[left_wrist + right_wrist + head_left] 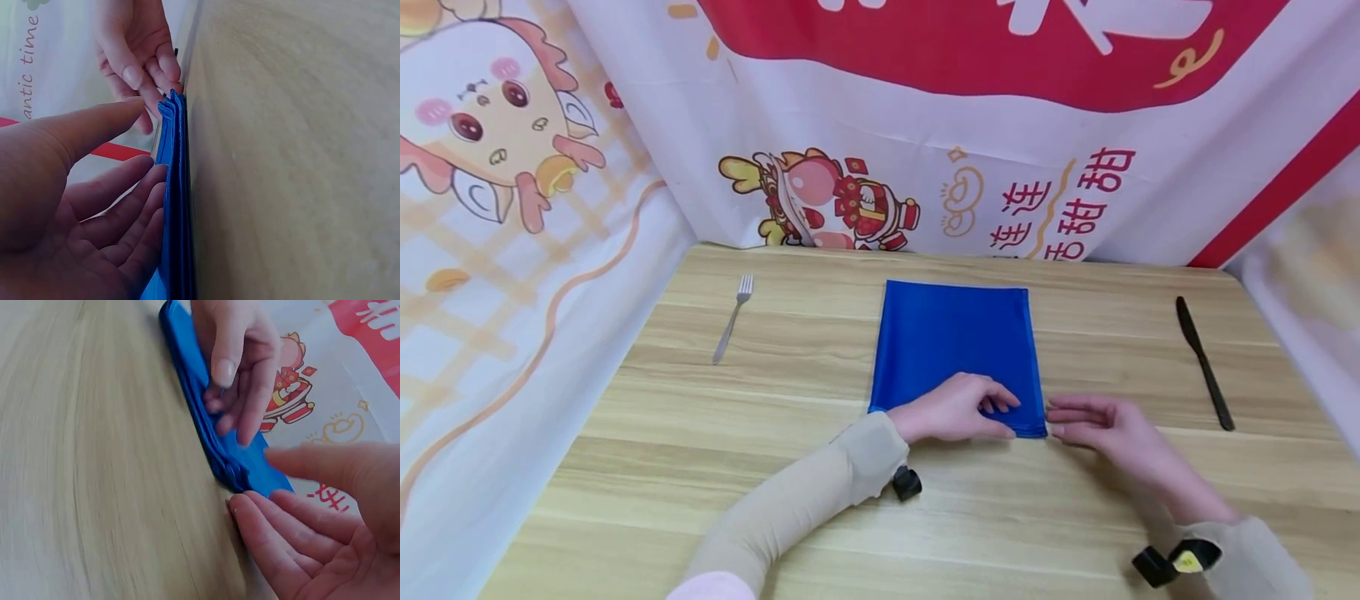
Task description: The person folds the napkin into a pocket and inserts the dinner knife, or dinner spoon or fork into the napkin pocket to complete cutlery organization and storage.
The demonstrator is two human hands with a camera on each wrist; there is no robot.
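A blue cloth (955, 342), folded into a square of several layers, lies flat on the wooden table. My left hand (957, 408) rests over its near edge, fingers loosely bent and pinching nothing. Just off the cloth's near right corner is my right hand (1108, 429), its fingers extended toward that corner. In the left wrist view, the stacked layers of the blue cloth (178, 187) show edge-on beside the left fingers. From the right wrist view, the right fingertips (240, 503) are at the corner of the cloth; whether they touch it I cannot tell.
A fork (733, 318) lies on the table to the left of the cloth, tines away from me. On the right lies a black knife (1204, 362). Printed fabric (850, 100) hangs behind the table (790, 358) and along its sides.
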